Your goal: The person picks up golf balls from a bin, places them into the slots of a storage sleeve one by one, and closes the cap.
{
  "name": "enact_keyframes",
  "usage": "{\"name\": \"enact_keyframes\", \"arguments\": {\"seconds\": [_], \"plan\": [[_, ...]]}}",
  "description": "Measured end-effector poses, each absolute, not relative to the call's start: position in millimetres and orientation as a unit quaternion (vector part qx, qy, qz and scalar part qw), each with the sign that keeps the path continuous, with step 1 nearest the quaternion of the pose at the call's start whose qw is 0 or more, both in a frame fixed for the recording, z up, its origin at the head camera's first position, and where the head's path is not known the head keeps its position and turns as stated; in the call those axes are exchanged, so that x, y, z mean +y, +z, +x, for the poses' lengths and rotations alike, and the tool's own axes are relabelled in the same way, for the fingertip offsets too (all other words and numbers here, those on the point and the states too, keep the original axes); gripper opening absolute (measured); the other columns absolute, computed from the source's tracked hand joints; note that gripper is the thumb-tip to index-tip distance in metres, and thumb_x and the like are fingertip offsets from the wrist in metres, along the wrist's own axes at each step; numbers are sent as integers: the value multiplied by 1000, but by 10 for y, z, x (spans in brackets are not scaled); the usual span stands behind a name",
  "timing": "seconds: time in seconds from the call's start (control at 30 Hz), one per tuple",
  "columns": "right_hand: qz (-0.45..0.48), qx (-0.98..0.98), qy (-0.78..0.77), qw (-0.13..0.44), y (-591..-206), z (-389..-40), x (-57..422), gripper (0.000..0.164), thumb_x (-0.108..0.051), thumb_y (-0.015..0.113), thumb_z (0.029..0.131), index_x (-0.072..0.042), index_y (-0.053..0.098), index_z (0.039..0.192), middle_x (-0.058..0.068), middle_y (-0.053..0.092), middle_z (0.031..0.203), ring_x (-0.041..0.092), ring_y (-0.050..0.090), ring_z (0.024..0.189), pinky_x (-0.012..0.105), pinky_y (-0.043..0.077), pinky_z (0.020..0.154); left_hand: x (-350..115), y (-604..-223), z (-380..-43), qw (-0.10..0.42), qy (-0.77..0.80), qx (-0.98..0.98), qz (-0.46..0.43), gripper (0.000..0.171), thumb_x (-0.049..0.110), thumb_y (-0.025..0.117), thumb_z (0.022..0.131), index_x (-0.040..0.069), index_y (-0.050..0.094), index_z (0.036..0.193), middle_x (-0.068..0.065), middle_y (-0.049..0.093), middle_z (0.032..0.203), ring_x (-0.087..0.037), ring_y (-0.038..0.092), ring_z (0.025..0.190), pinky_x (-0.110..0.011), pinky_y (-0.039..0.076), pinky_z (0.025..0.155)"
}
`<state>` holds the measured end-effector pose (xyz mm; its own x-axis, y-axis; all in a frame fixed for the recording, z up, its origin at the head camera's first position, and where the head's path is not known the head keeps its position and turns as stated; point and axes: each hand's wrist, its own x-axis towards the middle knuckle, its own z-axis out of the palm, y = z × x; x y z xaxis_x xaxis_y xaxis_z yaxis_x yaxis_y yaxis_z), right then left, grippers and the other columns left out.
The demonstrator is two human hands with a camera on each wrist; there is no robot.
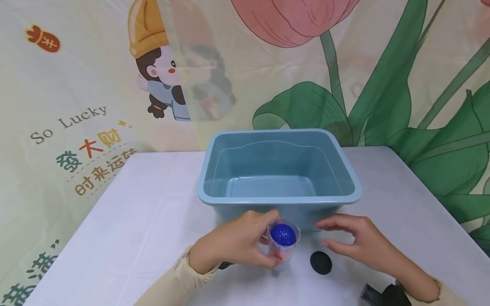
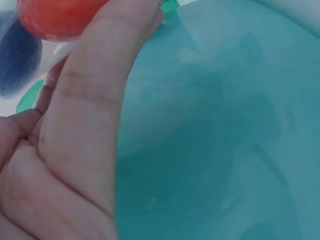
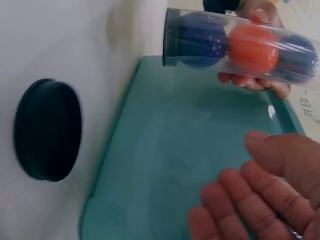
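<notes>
My left hand (image 1: 239, 239) grips a clear plastic tube (image 1: 282, 248) upright in front of the blue tub. A shiny blue ball (image 1: 283, 234) sits near its uncovered top. Seen from the right wrist, an orange-red ball (image 3: 253, 48) lies between that one and another dark blue ball (image 3: 202, 40), and a black cap (image 3: 171, 37) closes the tube's bottom. My right hand (image 1: 356, 238) is held to the right of the tube, fingers apart from the thumb, holding nothing. Below it, a round black lid (image 1: 320, 262) lies on the table.
The blue plastic tub (image 1: 279, 200) stands behind both hands, its inside bare. A white cloth covers the table (image 1: 160, 204). Part of a black object (image 1: 371, 294) shows by the right forearm. A printed curtain (image 1: 222, 25) hangs behind.
</notes>
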<state>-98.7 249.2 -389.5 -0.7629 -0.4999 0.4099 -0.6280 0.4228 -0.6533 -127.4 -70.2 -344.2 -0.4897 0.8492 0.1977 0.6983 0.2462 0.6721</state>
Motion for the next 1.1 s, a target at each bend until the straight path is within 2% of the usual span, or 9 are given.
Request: {"name": "enact_keyframes", "arguments": {"seconds": [0.1,0.33,0.67,0.8,1.0,1.1], "plan": [[312,-869,380,48,-3944,-1017,2515,35,-4,90,86,-3,78,119,7,80,113,14,76,103,33,65,81,-682,-3489,-1297,113,364,786,487,44,7,90,83,8,53,105,-3,75,104,2,72,95,-16,60,77],[285,-899,330,-42,-3971,-1017,2510,40,-22,91,88,-5,78,122,4,79,117,21,74,103,38,64,83,-645,-3580,-1350,112,357,792,482,44,9,92,82,8,53,102,-1,73,98,4,69,91,-15,59,76],[322,-910,242,-101,-4009,-1025,2463,54,-30,99,78,-10,78,124,2,76,124,31,71,115,50,61,94,-619,-3653,-1417,116,345,807,465,47,13,97,81,8,56,105,2,70,96,5,67,87,-12,56,77],[328,-912,221,-109,-4025,-1029,2455,57,-30,101,75,-12,79,124,2,74,123,33,69,114,54,60,94,-630,-3685,-1426,119,350,812,453,48,13,97,81,7,57,107,2,67,97,2,68,90,-12,56,79],[344,-911,208,-87,-4106,-1044,2469,56,-22,102,71,-11,79,121,0,72,118,28,67,109,51,62,88,-663,-3749,-1421,115,351,820,437,48,16,97,81,8,59,109,3,68,99,-1,68,92,-13,57,80],[336,-915,204,-87,-4120,-1038,2470,52,-19,101,71,-15,79,118,-3,71,116,24,66,107,48,62,88,-661,-3775,-1415,113,357,817,439,48,16,97,82,6,59,111,1,69,100,-1,70,94,-13,57,80]]}}
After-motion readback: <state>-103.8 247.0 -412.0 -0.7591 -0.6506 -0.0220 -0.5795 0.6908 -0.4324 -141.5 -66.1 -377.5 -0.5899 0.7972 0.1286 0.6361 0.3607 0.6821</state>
